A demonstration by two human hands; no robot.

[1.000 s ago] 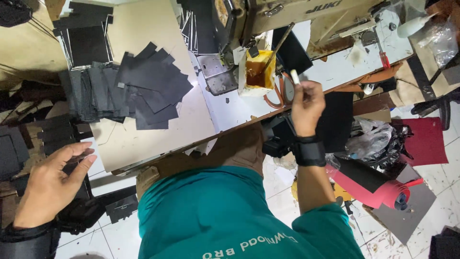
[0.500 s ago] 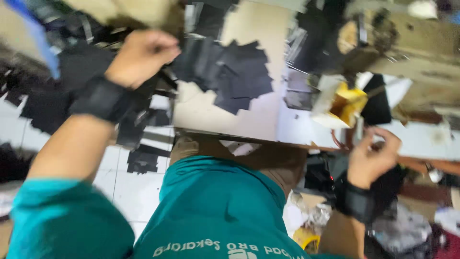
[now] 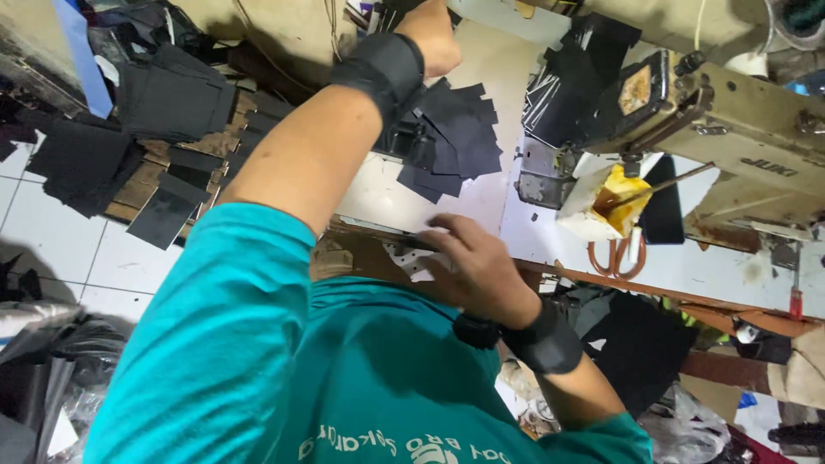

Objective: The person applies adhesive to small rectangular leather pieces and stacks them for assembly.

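My left hand (image 3: pixel 432 36), with a black wrist band, is stretched out to the far side of the table, against some black pieces at the top edge of the view. Its fingers are hidden, so I cannot tell whether it holds anything. Just beyond that forearm a loose pile of black cut pieces (image 3: pixel 462 129) lies on the pale table top (image 3: pixel 387 193). My right hand (image 3: pixel 471 265), also in a black wrist band, lies flat on the table's front edge with fingers spread and nothing in it.
A beige sewing machine (image 3: pixel 739 112) stands at the right. In front of it are a yellow-stained pot (image 3: pixel 601 202) with a stick in it and orange-handled scissors (image 3: pixel 614 255). More black pieces (image 3: pixel 163 94) are stacked on wood at the left, above white floor tiles.
The view has swung left. My left arm has gone from low at my side up across to the table's far side. My right hand has come down from the scissors area onto the table's front edge.
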